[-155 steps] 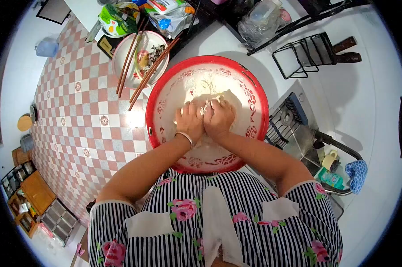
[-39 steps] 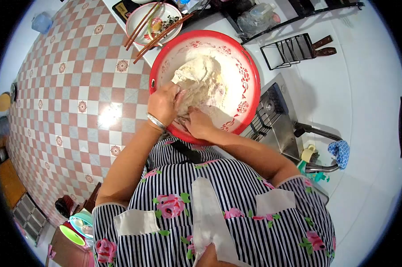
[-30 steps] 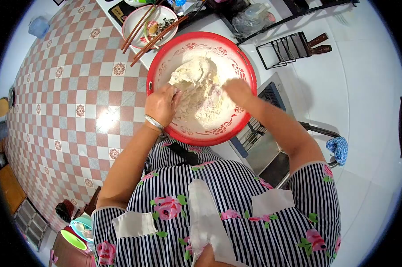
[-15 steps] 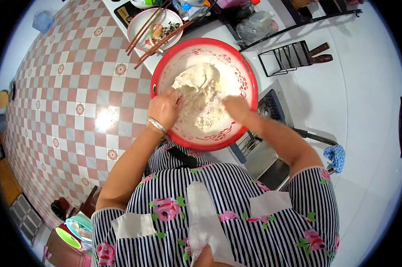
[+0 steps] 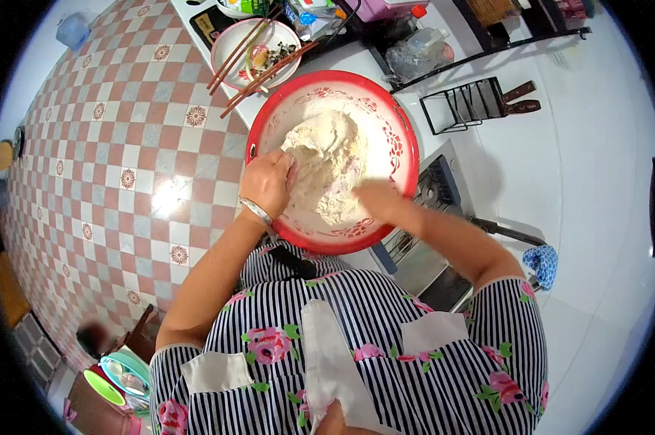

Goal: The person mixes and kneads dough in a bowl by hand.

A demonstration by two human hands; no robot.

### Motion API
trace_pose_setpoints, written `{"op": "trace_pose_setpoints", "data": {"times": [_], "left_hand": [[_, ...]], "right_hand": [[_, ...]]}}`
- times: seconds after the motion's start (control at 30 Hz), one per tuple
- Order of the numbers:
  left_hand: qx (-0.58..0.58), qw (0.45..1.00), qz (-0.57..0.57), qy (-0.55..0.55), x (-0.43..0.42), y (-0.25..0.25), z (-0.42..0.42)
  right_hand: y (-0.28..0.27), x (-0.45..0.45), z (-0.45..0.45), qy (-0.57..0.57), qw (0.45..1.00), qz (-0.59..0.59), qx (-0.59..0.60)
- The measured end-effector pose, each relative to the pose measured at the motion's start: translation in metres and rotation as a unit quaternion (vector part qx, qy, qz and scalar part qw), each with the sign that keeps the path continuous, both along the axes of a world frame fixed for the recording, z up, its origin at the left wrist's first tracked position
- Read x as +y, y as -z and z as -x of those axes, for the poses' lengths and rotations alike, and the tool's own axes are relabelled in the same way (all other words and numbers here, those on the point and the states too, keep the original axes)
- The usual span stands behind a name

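A large red-rimmed enamel basin stands in front of me with pale, floury dough in it. At the basin's left side my left hand has its fingers curled round the near left edge of the dough. My right hand is over the lower right part of the basin, beside loose crumbly dough. Its fingers are smeared by motion, and whether they hold anything cannot be made out.
Behind the basin at left is a plate with chopsticks and chopped food. A black knife rack is at upper right. The stove lies right of the basin, near a blue patterned cloth.
Earlier both hands pressed together on the dough; since then the right has parted from the left and moved to the basin's right side. My left hand has stayed at the dough's left edge lately.
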State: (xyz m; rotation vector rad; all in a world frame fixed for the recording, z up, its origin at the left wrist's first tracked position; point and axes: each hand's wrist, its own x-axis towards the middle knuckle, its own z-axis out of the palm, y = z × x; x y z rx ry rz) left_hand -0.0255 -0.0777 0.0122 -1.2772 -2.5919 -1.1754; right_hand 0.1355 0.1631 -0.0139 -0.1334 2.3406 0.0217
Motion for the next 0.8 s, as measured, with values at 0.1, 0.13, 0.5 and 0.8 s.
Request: {"op": "trace_pose_setpoints", "data": {"times": [0.1,0.13,0.5,0.8], "left_hand": [[-0.006,1.0,0.0,0.013,0.001,-0.002,-0.002],[-0.008,1.0,0.01,0.004,0.002,-0.003,-0.003],[0.02,0.995,-0.019,-0.093,0.0,-0.004,-0.004],[0.04,0.994,-0.061,-0.081,-0.002,0.007,-0.005]], "right_hand": [[0.005,0.058,0.057,0.02,0.968,-0.065,0.242],[-0.007,0.065,0.069,-0.023,0.936,-0.029,0.35],[0.052,-0.059,-0.009,0.122,0.993,-0.003,0.012],[-0.038,-0.121,0.05,0.37,0.91,0.178,0.058]]}}
